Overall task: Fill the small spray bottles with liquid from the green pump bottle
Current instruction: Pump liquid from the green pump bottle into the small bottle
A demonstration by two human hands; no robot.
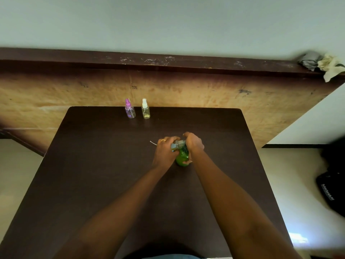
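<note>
Both hands meet just past the middle of a dark brown table [104, 165]. The left hand [165, 151], with a ring [162, 140] on one finger, has its fingers curled round a small clear bottle [177, 145] and holds it tilted against the top of the green pump bottle [181, 159]. The right hand [194, 144] is wrapped over the pump bottle's head, with a fingertip showing low on its side. The pump itself is hidden under that hand.

At the far left, pale floor [16, 165] shows beside the table. A worn wooden board [56, 98] with a dark scuffed top edge runs behind the table across the whole view, with a plain pale wall [168, 21] above it. At the table's far edge, close to the board, stand a pink-capped spray bottle [130, 110] and, just to its right, a white-capped spray bottle [145, 111], both upright and well apart from the hands. A thin white tube [153, 143] pokes out left of the left hand's knuckles; whether it is held or lies on the table is unclear.

On the board's right end sit a grey cloth [309, 60] and a cream cloth [331, 67], touching. Lower right, a black bag [330, 193] with white lettering lies on the floor.
</note>
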